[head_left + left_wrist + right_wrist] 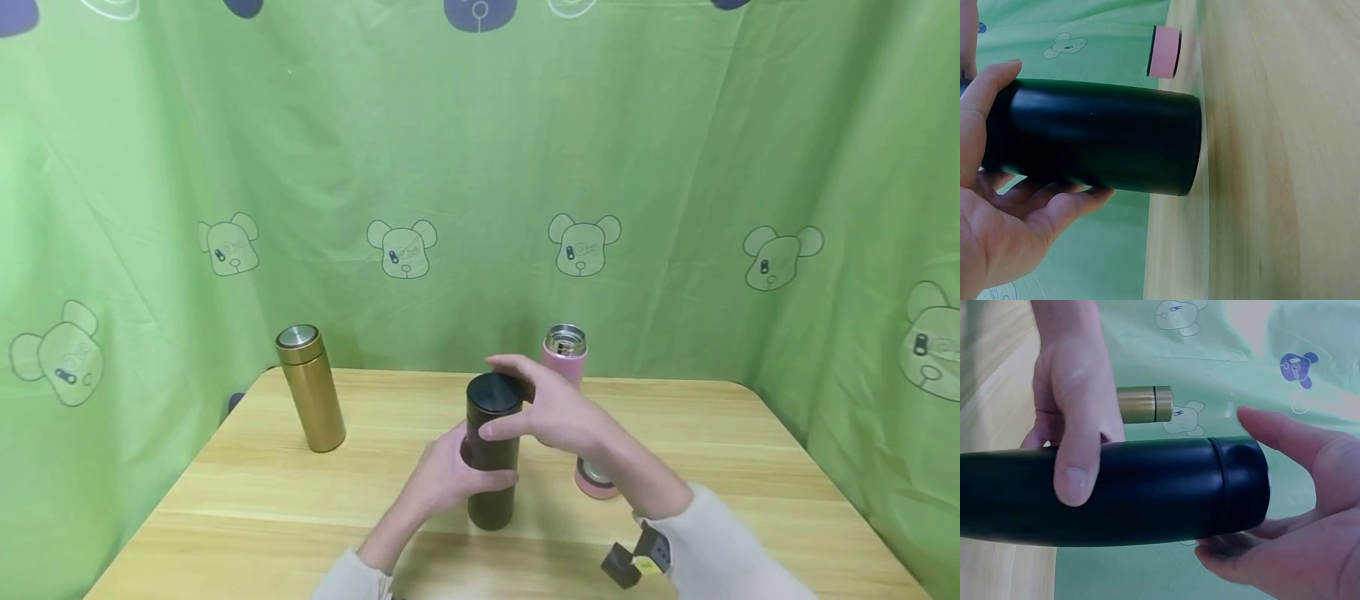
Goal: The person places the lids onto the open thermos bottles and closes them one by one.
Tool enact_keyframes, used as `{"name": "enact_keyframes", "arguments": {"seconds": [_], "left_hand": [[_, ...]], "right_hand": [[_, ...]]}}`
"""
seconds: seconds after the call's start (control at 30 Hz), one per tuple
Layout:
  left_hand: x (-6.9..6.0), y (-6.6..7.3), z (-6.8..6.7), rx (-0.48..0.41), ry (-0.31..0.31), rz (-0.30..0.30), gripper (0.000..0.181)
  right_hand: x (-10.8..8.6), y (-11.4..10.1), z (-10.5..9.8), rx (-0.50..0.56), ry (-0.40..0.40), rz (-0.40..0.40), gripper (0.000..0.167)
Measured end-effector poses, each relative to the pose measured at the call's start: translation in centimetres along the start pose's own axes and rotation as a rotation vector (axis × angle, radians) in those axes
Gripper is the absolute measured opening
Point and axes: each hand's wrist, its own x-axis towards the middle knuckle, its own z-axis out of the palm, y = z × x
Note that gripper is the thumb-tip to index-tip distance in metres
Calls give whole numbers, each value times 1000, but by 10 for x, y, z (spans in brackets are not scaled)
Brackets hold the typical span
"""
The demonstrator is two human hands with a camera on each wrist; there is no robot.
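Note:
A black thermos bottle (492,454) with its lid (1244,483) on is upright over the front middle of the table. My left hand (447,473) grips its body, thumb across the near side and fingers round behind. Around the lid, my right hand (551,406) is spread wide. In the right wrist view its thumb stands apart from the lid, while other fingers are by the lid's lower side; contact there is unclear. Behind the right hand stands a pink thermos bottle (564,360) with an uncovered metal mouth, partly hidden. Its pink lid (1165,52) lies nearer, partly covered by the right forearm in the head view.
A gold thermos bottle (313,400), lid on, stands at the table's left. The wooden table (225,517) ends at a green curtain (480,150) with bear prints, which also hangs along both sides. A small dark device (637,557) is strapped at the right wrist.

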Motion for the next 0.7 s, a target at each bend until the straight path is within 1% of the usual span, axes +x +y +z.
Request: {"name": "enact_keyframes", "arguments": {"seconds": [0.13, 0.23, 0.4, 0.5, 0.7], "left_hand": [[0, 0, 0, -19, -4, -11, 66], [0, 0, 0, -29, -6, -15, 65], [1, 0, 0, -20, 2, -21, 64], [1, 0, 0, -17, 7, -19, 63], [1, 0, 1, -23, 10, -14, 63]], "right_hand": [[0, 0, -7, 25, -48, 19, 86], [2, 1, -11, 5, -47, 24, 81], [4, 5, -12, -36, -16, 3, 72], [4, 5, -12, -44, 0, 6, 71], [5, 3, -10, -94, 43, 19, 72]]}}
